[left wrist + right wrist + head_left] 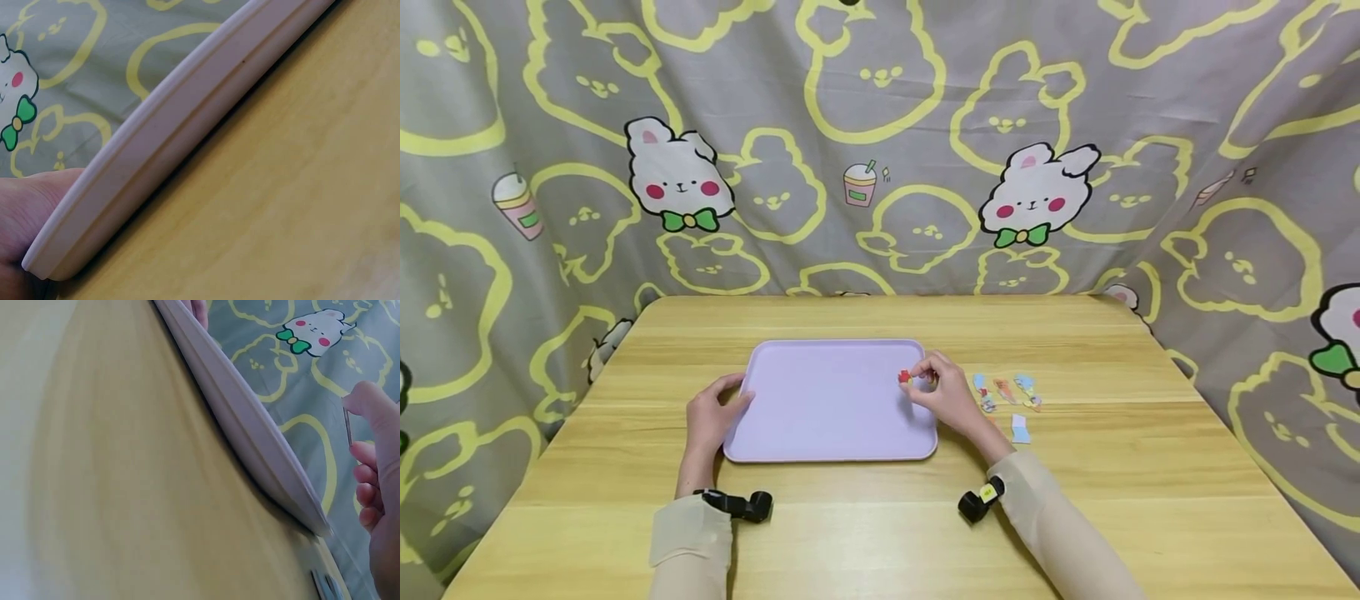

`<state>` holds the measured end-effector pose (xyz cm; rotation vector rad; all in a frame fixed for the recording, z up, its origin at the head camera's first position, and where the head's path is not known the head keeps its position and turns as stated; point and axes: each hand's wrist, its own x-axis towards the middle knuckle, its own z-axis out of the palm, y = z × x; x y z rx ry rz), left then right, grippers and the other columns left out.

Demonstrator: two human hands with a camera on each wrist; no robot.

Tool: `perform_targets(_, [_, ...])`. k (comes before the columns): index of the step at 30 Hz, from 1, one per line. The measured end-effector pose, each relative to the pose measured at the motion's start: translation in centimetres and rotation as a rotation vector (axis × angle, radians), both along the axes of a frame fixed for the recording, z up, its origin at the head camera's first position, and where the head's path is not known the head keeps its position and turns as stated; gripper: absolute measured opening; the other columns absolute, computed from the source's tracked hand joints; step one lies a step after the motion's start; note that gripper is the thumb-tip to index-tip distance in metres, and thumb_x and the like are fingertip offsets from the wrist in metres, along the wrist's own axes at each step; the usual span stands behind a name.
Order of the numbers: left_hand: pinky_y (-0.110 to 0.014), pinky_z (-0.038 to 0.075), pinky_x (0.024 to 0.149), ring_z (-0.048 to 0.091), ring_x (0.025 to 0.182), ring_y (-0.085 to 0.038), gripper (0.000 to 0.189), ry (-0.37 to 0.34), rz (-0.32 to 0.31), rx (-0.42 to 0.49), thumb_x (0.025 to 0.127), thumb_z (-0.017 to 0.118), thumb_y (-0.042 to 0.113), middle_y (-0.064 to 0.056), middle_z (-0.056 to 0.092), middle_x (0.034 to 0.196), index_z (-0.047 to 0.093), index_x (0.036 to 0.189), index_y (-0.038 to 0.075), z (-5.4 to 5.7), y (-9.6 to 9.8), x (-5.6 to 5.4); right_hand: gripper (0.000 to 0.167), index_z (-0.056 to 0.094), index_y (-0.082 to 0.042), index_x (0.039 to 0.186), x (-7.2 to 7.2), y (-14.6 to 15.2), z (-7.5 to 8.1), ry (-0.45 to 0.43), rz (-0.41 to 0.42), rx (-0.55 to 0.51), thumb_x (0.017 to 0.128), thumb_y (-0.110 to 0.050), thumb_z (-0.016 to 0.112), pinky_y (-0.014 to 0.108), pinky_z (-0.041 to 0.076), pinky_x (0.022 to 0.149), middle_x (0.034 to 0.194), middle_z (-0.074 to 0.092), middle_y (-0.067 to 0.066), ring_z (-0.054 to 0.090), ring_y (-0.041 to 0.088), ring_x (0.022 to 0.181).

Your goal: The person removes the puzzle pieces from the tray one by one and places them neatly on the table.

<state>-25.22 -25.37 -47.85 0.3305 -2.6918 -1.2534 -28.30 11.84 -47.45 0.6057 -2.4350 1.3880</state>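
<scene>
A lilac tray (835,400) lies on the wooden table in the head view. My left hand (709,421) holds its left edge, the thumb over the rim; in the left wrist view the tray's side wall (169,125) hides most of the fingers. Above the tray's right side, my right hand (951,396) pinches a small, flat puzzle piece (905,377), partly red, between thumb and fingers. The right wrist view shows this piece (348,425) edge-on as a thin strip, while the other fingers curl below it.
Right of the tray lie several colourful flat pieces (1003,390), with a white and blue piece (1020,428) nearer the front. Wooden table (850,533) surrounds the tray. A grey curtain (760,100) with rabbit drawings hangs behind the table and at its sides.
</scene>
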Motion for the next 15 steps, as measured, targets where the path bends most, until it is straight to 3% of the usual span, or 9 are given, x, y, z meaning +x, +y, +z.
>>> perform_targets(15, [-0.052, 0.028, 0.119, 0.039, 0.141, -0.040, 0.047, -0.027, -0.010, 0.014, 0.095, 0.064, 0.022, -0.020, 0.053, 0.144, 0.055, 0.138, 0.006, 0.0, -0.1, 0.0, 0.020, 0.064, -0.006, 0.087, 1.0, 3.0, -0.2, 0.019, -0.069, 0.001, 0.076, -0.008, 0.081, 0.018, 0.041, 0.061, 0.080, 0.056, 0.007, 0.047, 0.016, 0.072])
